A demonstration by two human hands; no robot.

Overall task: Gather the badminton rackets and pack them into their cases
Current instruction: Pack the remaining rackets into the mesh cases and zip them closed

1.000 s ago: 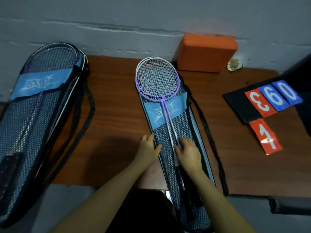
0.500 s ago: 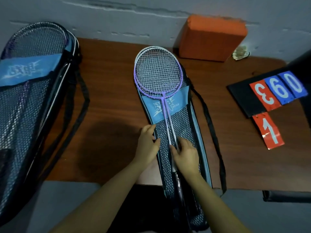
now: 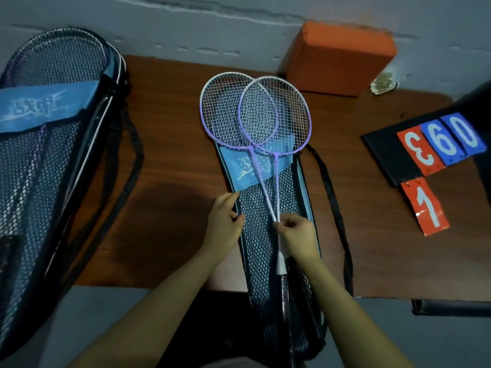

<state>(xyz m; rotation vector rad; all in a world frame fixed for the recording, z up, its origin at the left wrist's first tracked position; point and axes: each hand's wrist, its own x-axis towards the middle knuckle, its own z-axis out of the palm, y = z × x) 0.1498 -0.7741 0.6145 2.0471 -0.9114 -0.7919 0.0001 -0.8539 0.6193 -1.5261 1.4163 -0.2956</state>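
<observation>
Where the brown wood-grain table point(image 3: 170, 166) met the rough grey wall point(image 3: 186, 25), two mesh racket cases lay lengthwise. The central case point(image 3: 292, 208), black honeycomb mesh edged in pale blue with a blue printed band across it, carried two purple-and-white rackets on top, their oval strung heads overlapping and fanned apart at the far end: left racket point(image 3: 225, 110), right racket point(image 3: 281, 115). Their thin shafts converged toward the near end, where the right hand point(image 3: 297, 239) pinched both between curled fingers and thumb. The left hand point(image 3: 223, 224) held the case's left edge, fingers bent around it. A black strap point(image 3: 337, 208) looped along the case's right side. The second case point(image 3: 47, 160), same mesh and blue band, lay at the left with strung racket heads visible inside and hung over the table's near edge. An orange rectangular foam block point(image 3: 340, 57) stood against the wall. Red and blue number cards point(image 3: 441, 144) lay on a black board at the right.
</observation>
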